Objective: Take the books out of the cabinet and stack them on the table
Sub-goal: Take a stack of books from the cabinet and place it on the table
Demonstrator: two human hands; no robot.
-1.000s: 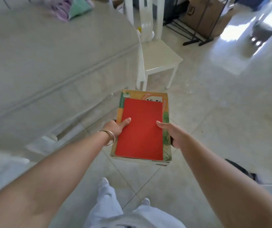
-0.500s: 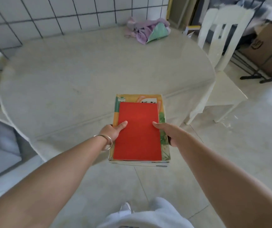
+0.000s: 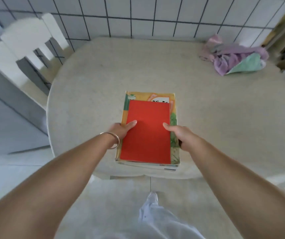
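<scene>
Round pale surface (image 3: 155, 69) fills most of the view, its near edge toward the person, so the load arrives over the closest reachable part. White chair (image 3: 26, 40) sits at the far left; a crumpled purple-green cloth (image 3: 236, 61) lies far right, well apart from the drop spot. Stack of books (image 3: 148, 133), red book (image 3: 147, 131) on top of a larger illustrated one, sits at or just above the near edge; contact unclear. Left hand (image 3: 121, 131) and right hand (image 3: 179, 135) clamp opposite sides, thumbs pressing the red cover, likely so the smaller top book can't slide. Both grips closed on the stack.
</scene>
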